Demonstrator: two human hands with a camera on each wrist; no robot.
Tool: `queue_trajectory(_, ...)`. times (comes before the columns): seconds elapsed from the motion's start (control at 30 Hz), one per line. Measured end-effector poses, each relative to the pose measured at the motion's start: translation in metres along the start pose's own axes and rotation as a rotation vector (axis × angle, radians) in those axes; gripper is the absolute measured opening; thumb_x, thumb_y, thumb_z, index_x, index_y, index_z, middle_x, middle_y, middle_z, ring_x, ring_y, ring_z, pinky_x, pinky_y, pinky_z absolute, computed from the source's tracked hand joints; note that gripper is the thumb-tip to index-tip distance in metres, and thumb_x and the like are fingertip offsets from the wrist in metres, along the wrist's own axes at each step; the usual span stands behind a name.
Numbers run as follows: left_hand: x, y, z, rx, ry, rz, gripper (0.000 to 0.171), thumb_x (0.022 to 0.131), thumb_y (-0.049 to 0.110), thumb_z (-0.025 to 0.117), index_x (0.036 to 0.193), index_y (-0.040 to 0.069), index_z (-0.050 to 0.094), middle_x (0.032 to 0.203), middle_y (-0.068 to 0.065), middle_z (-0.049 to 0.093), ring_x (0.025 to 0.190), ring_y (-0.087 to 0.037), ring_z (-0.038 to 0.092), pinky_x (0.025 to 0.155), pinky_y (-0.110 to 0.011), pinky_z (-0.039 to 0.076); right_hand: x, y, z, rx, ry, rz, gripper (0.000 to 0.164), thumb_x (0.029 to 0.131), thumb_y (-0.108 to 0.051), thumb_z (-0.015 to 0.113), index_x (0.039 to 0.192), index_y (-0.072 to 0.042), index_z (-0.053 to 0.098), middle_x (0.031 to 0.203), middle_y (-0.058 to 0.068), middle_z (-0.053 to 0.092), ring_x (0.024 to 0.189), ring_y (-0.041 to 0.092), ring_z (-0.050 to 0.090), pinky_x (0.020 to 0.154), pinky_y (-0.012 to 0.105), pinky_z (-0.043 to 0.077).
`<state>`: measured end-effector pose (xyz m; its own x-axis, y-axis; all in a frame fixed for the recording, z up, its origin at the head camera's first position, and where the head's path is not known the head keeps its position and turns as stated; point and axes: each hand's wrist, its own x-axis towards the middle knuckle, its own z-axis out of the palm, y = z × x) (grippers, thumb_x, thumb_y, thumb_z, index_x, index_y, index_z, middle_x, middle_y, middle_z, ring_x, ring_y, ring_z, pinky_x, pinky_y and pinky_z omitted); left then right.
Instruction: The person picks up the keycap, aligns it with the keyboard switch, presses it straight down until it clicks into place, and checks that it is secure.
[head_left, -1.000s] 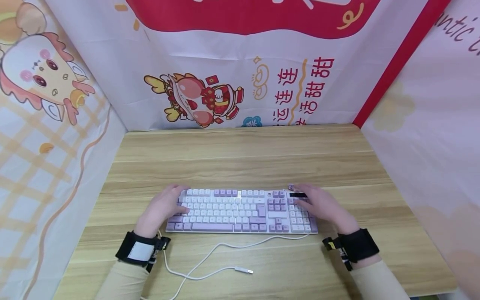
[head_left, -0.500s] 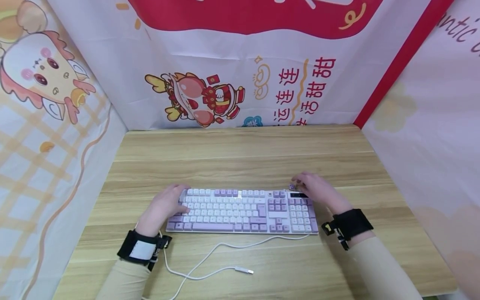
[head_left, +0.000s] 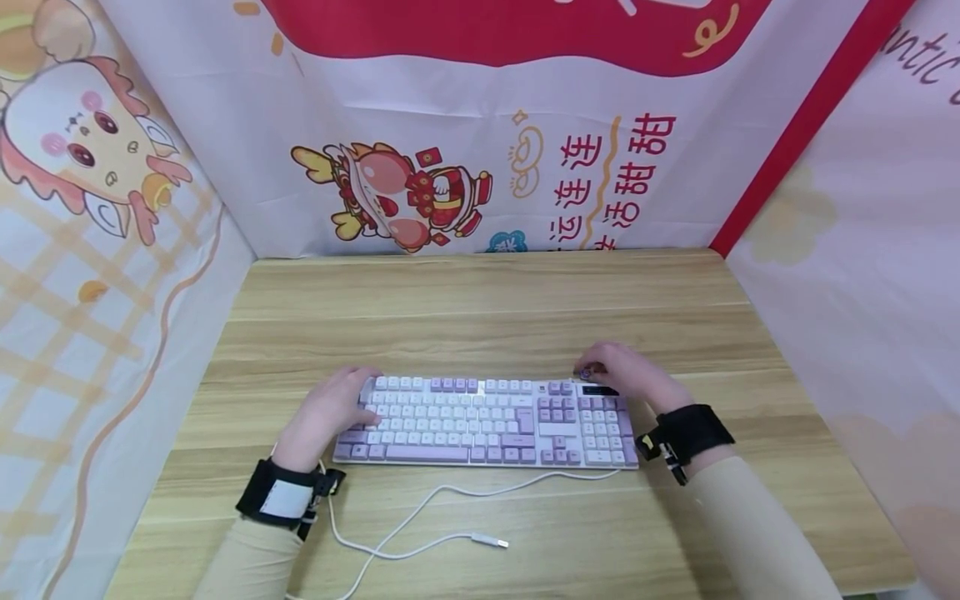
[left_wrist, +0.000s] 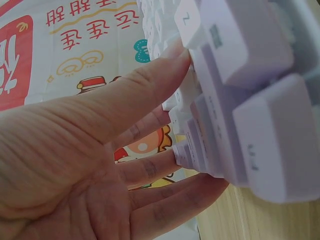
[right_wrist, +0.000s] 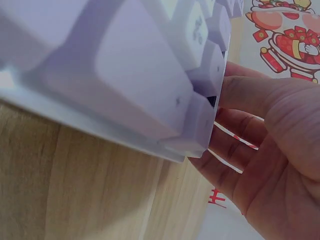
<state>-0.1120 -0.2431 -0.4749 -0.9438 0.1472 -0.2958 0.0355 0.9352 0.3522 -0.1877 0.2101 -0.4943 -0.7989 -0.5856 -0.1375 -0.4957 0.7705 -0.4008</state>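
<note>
A white and purple computer keyboard (head_left: 450,425) lies flat on the wooden table. My left hand (head_left: 326,417) grips its left end, thumb on the keys and fingers round the far edge. In the left wrist view that thumb (left_wrist: 165,70) presses beside the Z key. My right hand (head_left: 626,371) is bent over the keyboard's far right corner, fingertips curled round a small purple piece (head_left: 586,374) just behind it. The piece is partly covered and its kind is unclear. In the right wrist view the right fingers (right_wrist: 235,135) are partly hidden behind the keyboard's edge.
The keyboard's white cable (head_left: 450,492) loops over the near side of the table (head_left: 480,317), its USB plug (head_left: 490,541) lying loose. A printed cloth (head_left: 420,92) hangs behind the table, and more cloth stands at both sides.
My right hand has left the keyboard's right-hand keys and moved up behind the far right corner, its fingers closing round the small purple piece. The left hand has stayed on the keyboard.
</note>
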Motion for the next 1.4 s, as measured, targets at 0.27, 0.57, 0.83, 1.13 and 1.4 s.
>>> queue_trajectory(0.27, -0.001, 0.001, -0.001, -0.008, 0.001, 0.004, 0.071, 0.079, 0.019, 0.084, 0.141, 0.005, 0.052, 0.146, -0.029, 0.048, 0.133, -0.049, 0.046, 0.107, -0.064, 0.041, 0.004, -0.002, 0.001, -0.003, -0.019, 0.01, 0.019, 0.088, 0.0, 0.07, 0.102, -0.01, 0.078, 0.105, 0.009, 0.072, 0.101, 0.027, 0.067, 0.092, 0.046, 0.056)
queue_trajectory(0.57, -0.001, 0.001, -0.001, 0.001, 0.006, 0.011, 0.071, 0.079, 0.02, 0.084, 0.14, 0.006, 0.052, 0.146, -0.029, 0.048, 0.133, -0.049, 0.046, 0.107, -0.064, 0.041, 0.005, 0.001, 0.004, -0.014, -0.003, 0.019, 0.015, 0.091, -0.001, 0.067, 0.103, -0.006, 0.075, 0.104, 0.011, 0.072, 0.102, 0.029, 0.067, 0.092, 0.048, 0.055)
queue_trajectory(0.83, 0.0, 0.0, 0.001, -0.016, 0.004, 0.006, 0.07, 0.079, 0.02, 0.084, 0.14, 0.006, 0.052, 0.145, -0.028, 0.05, 0.133, -0.048, 0.047, 0.107, -0.063, 0.042, 0.0, 0.005, -0.004, -0.003, 0.044, -0.032, 0.02, 0.091, 0.001, 0.065, 0.107, -0.006, 0.075, 0.105, 0.012, 0.073, 0.1, 0.03, 0.069, 0.089, 0.047, 0.057)
queue_trajectory(1.13, 0.0, -0.002, 0.0, 0.008, 0.011, 0.021, 0.071, 0.077, 0.019, 0.085, 0.139, 0.004, 0.053, 0.144, -0.029, 0.05, 0.131, -0.049, 0.048, 0.107, -0.063, 0.042, 0.001, 0.011, -0.009, 0.138, 0.066, 0.042, 0.015, 0.091, -0.002, 0.066, 0.104, -0.002, 0.072, 0.101, 0.012, 0.074, 0.097, 0.029, 0.07, 0.087, 0.046, 0.058)
queue_trajectory(1.4, 0.001, -0.001, 0.0, 0.003, 0.0, 0.003, 0.071, 0.078, 0.021, 0.084, 0.14, 0.006, 0.052, 0.145, -0.028, 0.049, 0.133, -0.048, 0.047, 0.107, -0.063, 0.042, 0.001, 0.012, -0.011, 0.288, 0.06, 0.087, 0.018, 0.091, 0.0, 0.067, 0.109, -0.003, 0.07, 0.106, 0.012, 0.073, 0.102, 0.029, 0.07, 0.091, 0.047, 0.058)
